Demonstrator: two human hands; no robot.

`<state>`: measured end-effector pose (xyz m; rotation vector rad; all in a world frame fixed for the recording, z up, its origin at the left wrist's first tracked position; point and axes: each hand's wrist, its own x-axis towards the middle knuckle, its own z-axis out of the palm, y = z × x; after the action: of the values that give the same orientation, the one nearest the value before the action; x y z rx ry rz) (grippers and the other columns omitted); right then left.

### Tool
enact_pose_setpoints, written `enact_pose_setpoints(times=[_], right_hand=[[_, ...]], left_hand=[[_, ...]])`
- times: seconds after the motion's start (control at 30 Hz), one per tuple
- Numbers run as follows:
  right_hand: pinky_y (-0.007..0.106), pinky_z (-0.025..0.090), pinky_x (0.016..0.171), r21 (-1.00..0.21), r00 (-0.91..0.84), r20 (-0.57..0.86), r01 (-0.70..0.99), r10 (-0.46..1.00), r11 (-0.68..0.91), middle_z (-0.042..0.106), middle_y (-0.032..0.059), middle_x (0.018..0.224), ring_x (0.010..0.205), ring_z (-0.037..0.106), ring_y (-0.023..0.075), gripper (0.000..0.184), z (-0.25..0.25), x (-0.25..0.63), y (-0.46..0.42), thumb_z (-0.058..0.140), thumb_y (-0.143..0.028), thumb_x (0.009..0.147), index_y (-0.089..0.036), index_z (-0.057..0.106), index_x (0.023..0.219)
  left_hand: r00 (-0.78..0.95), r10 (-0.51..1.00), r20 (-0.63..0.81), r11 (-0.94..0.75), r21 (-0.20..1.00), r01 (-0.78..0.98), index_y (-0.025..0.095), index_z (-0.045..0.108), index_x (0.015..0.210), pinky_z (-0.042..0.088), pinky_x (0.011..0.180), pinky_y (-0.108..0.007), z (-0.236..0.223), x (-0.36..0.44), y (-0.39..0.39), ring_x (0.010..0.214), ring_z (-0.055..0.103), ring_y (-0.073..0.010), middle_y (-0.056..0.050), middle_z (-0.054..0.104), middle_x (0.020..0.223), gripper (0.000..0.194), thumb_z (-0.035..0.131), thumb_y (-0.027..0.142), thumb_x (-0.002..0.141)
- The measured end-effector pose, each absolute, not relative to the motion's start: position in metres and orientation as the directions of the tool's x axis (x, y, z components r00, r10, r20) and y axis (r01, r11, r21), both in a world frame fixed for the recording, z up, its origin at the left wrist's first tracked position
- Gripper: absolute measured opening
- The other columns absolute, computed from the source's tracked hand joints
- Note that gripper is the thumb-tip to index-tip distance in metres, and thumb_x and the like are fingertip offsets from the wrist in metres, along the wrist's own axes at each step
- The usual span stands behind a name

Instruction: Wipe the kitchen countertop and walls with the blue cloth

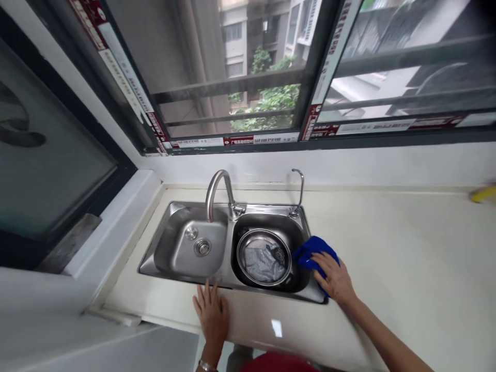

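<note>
A blue cloth point(318, 250) lies bunched under my right hand point(334, 276), whose fingers press it onto the right rim of the double steel sink point(225, 279). My left hand point(213, 313) rests flat on the counter at the sink's front edge, fingers spread, holding nothing. In the right basin sits a round metal strainer bowl point(241, 263) with a crumpled grey, plastic-looking item point(263, 264) inside. The left basin point(174, 258) shows a drain strainer point(202, 247) and a small round metal piece point(191, 233).
Behind the basins stands a curved steel faucet point(220, 178), with a thinner spout point(301, 186) to its right. The pale countertop point(399, 253) stretches right. A window point(232, 139) with taped frames rises behind it. Something yellow point(483, 194) shows at the far right edge.
</note>
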<state>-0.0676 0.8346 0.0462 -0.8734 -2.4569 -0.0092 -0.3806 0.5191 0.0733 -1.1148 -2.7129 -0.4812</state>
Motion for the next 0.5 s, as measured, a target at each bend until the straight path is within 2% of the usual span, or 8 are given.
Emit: enact_pose_setpoints(times=[0.1, 0.2, 0.27, 0.33, 0.4, 0.5], right_hand=[[0.053, 0.036, 0.108, -0.163, -0.650, 0.463, 0.605, 0.602, 0.779, 0.066, 0.0071, 0.135, 0.130, 0.055, 0.0326, 0.037, 0.051, -0.056, 0.802, 0.049, -0.036, 0.095, -0.026, 0.062, 0.128], [0.055, 0.037, 0.107, -0.182, -0.609, 0.442, 0.658, 0.659, 0.731, 0.061, 0.0073, 0.142, 0.133, 0.053, 0.0336, 0.044, 0.055, -0.043, 0.768, 0.051, -0.034, 0.094, -0.028, 0.057, 0.136], [0.056, 0.038, 0.107, -0.202, -0.554, 0.430, 0.711, 0.713, 0.674, 0.059, 0.0078, 0.145, 0.134, 0.053, 0.0345, 0.049, 0.057, -0.035, 0.747, 0.051, -0.033, 0.093, -0.029, 0.053, 0.142], [0.057, 0.038, 0.107, -0.222, -0.496, 0.426, 0.754, 0.757, 0.618, 0.059, 0.0083, 0.144, 0.134, 0.053, 0.0352, 0.053, 0.056, -0.029, 0.731, 0.052, -0.033, 0.092, -0.030, 0.049, 0.145], [0.057, 0.038, 0.107, -0.243, -0.447, 0.430, 0.779, 0.784, 0.577, 0.059, 0.0088, 0.144, 0.135, 0.053, 0.0353, 0.054, 0.056, -0.026, 0.720, 0.052, -0.032, 0.092, -0.029, 0.048, 0.146], [0.055, 0.039, 0.107, -0.271, -0.394, 0.439, 0.799, 0.808, 0.537, 0.060, 0.0088, 0.142, 0.135, 0.053, 0.0344, 0.051, 0.056, -0.025, 0.715, 0.053, -0.031, 0.092, -0.029, 0.050, 0.143]], left_hand=[[-0.547, 0.817, 0.181, 0.483, 0.304, 0.821, 0.019, 0.062, 0.132, 0.024, 0.124, -0.066, 0.080, -0.383, 0.526, 0.152, 0.029, -0.0348, -0.009, 0.050, 0.154, 0.045, 0.041, 0.017, 0.093], [-0.287, 0.955, 0.070, 0.233, 0.418, 0.878, 0.023, 0.064, 0.128, 0.023, 0.129, -0.055, 0.094, -0.386, 0.555, 0.153, 0.028, -0.0249, -0.006, 0.047, 0.156, 0.045, 0.036, 0.014, 0.094], [-0.168, 0.984, -0.067, 0.180, 0.466, 0.866, 0.022, 0.063, 0.128, 0.026, 0.129, -0.046, 0.103, -0.389, 0.584, 0.154, 0.026, -0.0190, -0.006, 0.048, 0.156, 0.045, 0.032, 0.016, 0.097], [-0.074, 0.973, -0.216, 0.170, 0.467, 0.868, 0.020, 0.062, 0.130, 0.030, 0.127, -0.038, 0.107, -0.394, 0.616, 0.151, 0.033, -0.0166, -0.007, 0.052, 0.152, 0.042, 0.035, 0.017, 0.097], [0.003, 0.947, -0.322, 0.147, 0.440, 0.886, 0.020, 0.062, 0.129, 0.037, 0.122, -0.035, 0.105, -0.402, 0.645, 0.142, 0.046, -0.0176, -0.008, 0.059, 0.144, 0.038, 0.046, 0.018, 0.094], [0.069, 0.892, -0.447, 0.108, 0.359, 0.927, 0.017, 0.064, 0.126, 0.048, 0.113, -0.041, 0.093, -0.414, 0.677, 0.128, 0.059, -0.0227, -0.011, 0.066, 0.133, 0.037, 0.061, 0.019, 0.089]])
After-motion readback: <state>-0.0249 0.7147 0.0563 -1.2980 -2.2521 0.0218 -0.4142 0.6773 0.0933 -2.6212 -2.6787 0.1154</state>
